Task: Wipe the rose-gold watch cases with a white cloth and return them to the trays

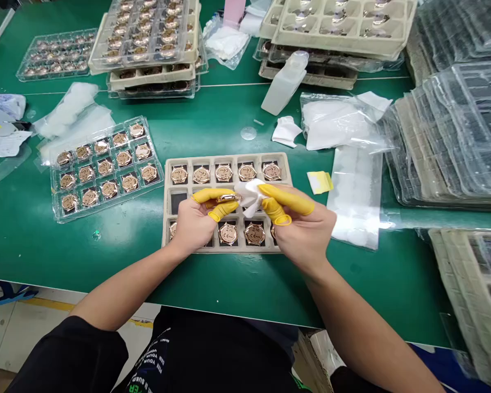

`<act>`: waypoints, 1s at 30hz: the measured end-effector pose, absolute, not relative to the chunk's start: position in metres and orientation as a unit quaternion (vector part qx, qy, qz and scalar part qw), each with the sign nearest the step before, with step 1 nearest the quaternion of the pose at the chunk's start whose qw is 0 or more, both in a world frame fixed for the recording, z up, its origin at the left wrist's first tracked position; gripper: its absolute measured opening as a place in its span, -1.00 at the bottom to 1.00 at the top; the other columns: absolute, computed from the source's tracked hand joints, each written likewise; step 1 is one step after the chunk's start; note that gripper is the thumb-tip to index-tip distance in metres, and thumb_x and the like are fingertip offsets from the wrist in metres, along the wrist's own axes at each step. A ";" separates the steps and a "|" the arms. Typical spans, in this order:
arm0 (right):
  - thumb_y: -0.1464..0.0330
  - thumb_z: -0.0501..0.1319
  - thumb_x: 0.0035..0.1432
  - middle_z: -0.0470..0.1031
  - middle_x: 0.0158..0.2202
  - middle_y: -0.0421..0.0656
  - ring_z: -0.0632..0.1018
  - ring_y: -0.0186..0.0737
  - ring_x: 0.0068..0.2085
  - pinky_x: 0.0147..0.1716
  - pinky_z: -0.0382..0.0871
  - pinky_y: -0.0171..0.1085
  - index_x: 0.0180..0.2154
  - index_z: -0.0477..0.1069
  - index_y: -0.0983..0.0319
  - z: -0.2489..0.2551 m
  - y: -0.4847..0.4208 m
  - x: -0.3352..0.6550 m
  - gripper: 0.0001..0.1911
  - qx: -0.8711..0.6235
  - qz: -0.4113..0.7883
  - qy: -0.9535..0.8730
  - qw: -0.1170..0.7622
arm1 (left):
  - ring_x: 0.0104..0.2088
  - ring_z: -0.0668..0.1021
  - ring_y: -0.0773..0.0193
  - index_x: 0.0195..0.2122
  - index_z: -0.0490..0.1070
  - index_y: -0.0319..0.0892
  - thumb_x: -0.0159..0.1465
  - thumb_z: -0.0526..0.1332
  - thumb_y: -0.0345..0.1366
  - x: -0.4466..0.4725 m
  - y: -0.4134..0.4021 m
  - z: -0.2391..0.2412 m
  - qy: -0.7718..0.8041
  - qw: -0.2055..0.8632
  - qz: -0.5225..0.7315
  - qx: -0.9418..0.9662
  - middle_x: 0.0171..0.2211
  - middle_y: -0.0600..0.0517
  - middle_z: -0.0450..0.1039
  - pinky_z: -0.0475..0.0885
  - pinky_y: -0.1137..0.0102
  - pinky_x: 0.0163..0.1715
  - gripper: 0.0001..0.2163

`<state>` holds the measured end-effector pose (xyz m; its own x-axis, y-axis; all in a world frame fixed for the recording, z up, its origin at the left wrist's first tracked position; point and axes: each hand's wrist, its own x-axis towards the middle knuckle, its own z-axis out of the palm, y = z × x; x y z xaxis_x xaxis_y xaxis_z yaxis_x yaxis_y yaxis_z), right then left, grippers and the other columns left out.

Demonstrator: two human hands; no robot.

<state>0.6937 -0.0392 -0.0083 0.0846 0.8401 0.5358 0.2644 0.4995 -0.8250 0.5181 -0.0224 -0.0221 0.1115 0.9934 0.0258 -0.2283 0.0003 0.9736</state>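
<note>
My left hand [196,221], with yellow finger cots on thumb and forefinger, pinches a rose-gold watch case [228,198] edge-on. In my right hand [300,218], also in yellow cots, a white cloth [251,195] is gripped, and it touches or nearly touches the case. Both hands hover over a beige tray [166,207] of watch cases lying back side up. One compartment [178,203] at the left of its middle row holds no case; my hands hide much of that row. Left of it lies a clear plastic tray [57,215] filled with similar cases.
Stacked trays of cases [147,54] stand at the back left, with another stack [343,38] at the back right. A white plastic bottle [285,82], bagged white cloths [335,123] and a yellow-and-white packet [319,182] lie nearby. Piled clear trays [445,136] line the right side.
</note>
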 end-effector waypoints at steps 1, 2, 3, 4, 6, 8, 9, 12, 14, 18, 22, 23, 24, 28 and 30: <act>0.46 0.30 0.22 0.67 -0.12 -0.22 0.65 -0.14 -0.10 -0.11 0.58 -0.08 -0.01 0.59 -0.04 -0.009 -0.040 0.691 -0.64 -0.420 0.250 -0.647 0.585 | -0.21 0.67 0.22 -0.26 0.63 -0.16 0.07 0.53 -0.17 0.520 -0.023 -0.024 0.393 0.588 0.527 0.472 -0.25 -0.02 0.66 0.63 0.31 -0.11 -0.73; 0.47 0.30 0.22 0.68 -0.13 -0.22 0.65 -0.14 -0.10 -0.11 0.58 -0.07 0.00 0.59 -0.04 -0.010 -0.041 0.690 -0.62 -0.408 0.249 -0.666 0.573 | -0.22 0.67 0.23 -0.26 0.63 -0.17 0.07 0.53 -0.17 0.521 -0.024 -0.025 0.379 0.594 0.526 0.477 -0.26 -0.02 0.66 0.61 0.33 -0.13 -0.73; 0.48 0.29 0.21 0.68 -0.14 -0.22 0.65 -0.13 -0.10 -0.12 0.58 -0.06 0.01 0.59 -0.04 -0.011 -0.041 0.689 -0.61 -0.402 0.239 -0.685 0.559 | -0.23 0.66 0.24 -0.27 0.63 -0.16 0.07 0.53 -0.17 0.521 -0.025 -0.026 0.367 0.593 0.526 0.487 -0.27 -0.02 0.65 0.60 0.35 -0.15 -0.74; 0.49 0.28 0.21 0.68 -0.15 -0.22 0.64 -0.12 -0.10 -0.13 0.58 -0.05 0.01 0.59 -0.04 -0.013 -0.042 0.689 -0.60 -0.402 0.220 -0.703 0.543 | -0.23 0.66 0.25 -0.27 0.64 -0.16 0.08 0.52 -0.18 0.521 -0.025 -0.027 0.362 0.583 0.527 0.502 -0.26 -0.01 0.64 0.59 0.37 -0.16 -0.76; 0.53 0.24 0.19 0.69 -0.15 -0.21 0.64 -0.10 -0.12 -0.16 0.55 -0.03 0.03 0.58 -0.04 -0.015 -0.043 0.691 -0.54 -0.411 0.152 -0.735 0.517 | -0.24 0.64 0.26 -0.29 0.65 -0.14 0.11 0.49 -0.26 0.518 -0.027 -0.026 0.378 0.533 0.518 0.551 -0.27 -0.01 0.64 0.56 0.38 -0.19 -0.85; 0.57 0.23 0.13 0.69 -0.14 -0.20 0.63 -0.07 -0.12 -0.17 0.50 -0.02 0.08 0.55 -0.02 -0.018 -0.044 0.695 -0.46 -0.407 0.070 -0.769 0.488 | -0.30 0.60 0.29 -0.34 0.67 -0.12 0.13 0.45 -0.37 0.513 -0.030 -0.023 0.408 0.463 0.492 0.615 -0.33 0.02 0.63 0.53 0.39 -0.23 -0.93; 0.57 0.23 0.11 0.69 -0.13 -0.19 0.63 -0.06 -0.12 -0.18 0.48 -0.02 0.10 0.53 -0.01 -0.019 -0.044 0.697 -0.44 -0.401 0.037 -0.784 0.473 | -0.34 0.58 0.30 -0.36 0.67 -0.11 0.12 0.43 -0.41 0.511 -0.031 -0.021 0.420 0.433 0.474 0.641 -0.37 0.03 0.63 0.51 0.39 -0.25 -0.92; 0.54 0.25 0.08 0.69 -0.15 -0.18 0.64 -0.08 -0.16 -0.25 0.46 -0.08 0.09 0.53 0.01 -0.021 -0.040 0.703 -0.44 -0.395 -0.002 -0.792 0.465 | -0.39 0.57 0.31 -0.31 0.69 -0.09 0.12 0.43 -0.41 0.510 -0.034 -0.018 0.436 0.429 0.460 0.644 -0.41 0.04 0.63 0.51 0.39 -0.31 -0.88; 0.55 0.24 0.06 0.69 -0.20 -0.18 0.64 -0.11 -0.20 -0.30 0.48 -0.12 0.04 0.57 0.02 -0.023 -0.036 0.705 -0.47 -0.398 0.011 -0.777 0.487 | -0.35 0.62 0.27 -0.23 0.70 -0.09 0.12 0.45 -0.36 0.514 -0.036 -0.019 0.443 0.477 0.475 0.592 -0.33 0.02 0.66 0.56 0.38 -0.30 -0.82; 0.60 0.20 0.06 0.68 -0.29 -0.23 0.63 -0.18 -0.30 -0.36 0.53 -0.17 -0.04 0.60 0.00 -0.029 -0.032 0.700 -0.48 -0.408 0.047 -0.740 0.532 | -0.24 0.68 0.21 -0.22 0.69 -0.10 0.07 0.50 -0.32 0.521 -0.038 -0.020 0.442 0.534 0.513 0.506 -0.24 -0.01 0.68 0.63 0.32 -0.17 -0.78; 0.61 0.19 0.01 0.68 -0.32 -0.23 0.62 -0.22 -0.37 -0.41 0.50 -0.22 -0.13 0.63 0.07 -0.030 -0.032 0.699 -0.53 -0.415 0.023 -0.753 0.510 | -0.21 0.69 0.18 -0.31 0.68 -0.12 0.00 0.55 -0.28 0.521 -0.035 -0.015 0.448 0.542 0.542 0.460 -0.25 -0.01 0.68 0.65 0.27 -0.11 -0.79; 0.62 0.19 -0.02 0.68 -0.33 -0.23 0.62 -0.22 -0.38 -0.44 0.47 -0.23 -0.16 0.64 0.09 -0.029 -0.031 0.702 -0.53 -0.423 -0.001 -0.768 0.481 | -0.22 0.69 0.19 -0.33 0.68 -0.13 -0.02 0.56 -0.28 0.521 -0.034 -0.013 0.449 0.547 0.544 0.451 -0.26 -0.01 0.68 0.65 0.28 -0.12 -0.78; 0.63 0.19 -0.05 0.68 -0.35 -0.22 0.63 -0.21 -0.39 -0.46 0.45 -0.24 -0.19 0.65 0.11 -0.028 -0.030 0.704 -0.54 -0.436 -0.023 -0.777 0.454 | -0.23 0.69 0.20 -0.34 0.67 -0.14 -0.03 0.57 -0.29 0.520 -0.033 -0.012 0.448 0.553 0.547 0.440 -0.28 0.00 0.68 0.65 0.28 -0.12 -0.77; 0.56 0.24 0.08 0.69 -0.31 -0.20 0.67 -0.17 -0.29 -0.35 0.55 -0.22 -0.21 0.66 0.10 -0.022 -0.029 0.710 -0.66 -0.522 0.041 -0.687 0.504 | -0.23 0.67 0.27 -0.34 0.61 -0.16 -0.03 0.58 -0.31 0.521 -0.027 -0.010 0.434 0.574 0.562 0.408 -0.31 0.04 0.64 0.64 0.32 -0.09 -0.75; 0.46 0.27 0.16 0.69 -0.25 -0.20 0.69 -0.15 -0.25 -0.29 0.60 -0.18 -0.16 0.66 0.07 -0.019 -0.031 0.707 -0.73 -0.516 0.127 -0.646 0.548 | -0.23 0.66 0.31 -0.34 0.58 -0.16 -0.02 0.56 -0.33 0.524 -0.027 -0.010 0.418 0.586 0.563 0.405 -0.30 0.07 0.61 0.63 0.36 -0.11 -0.75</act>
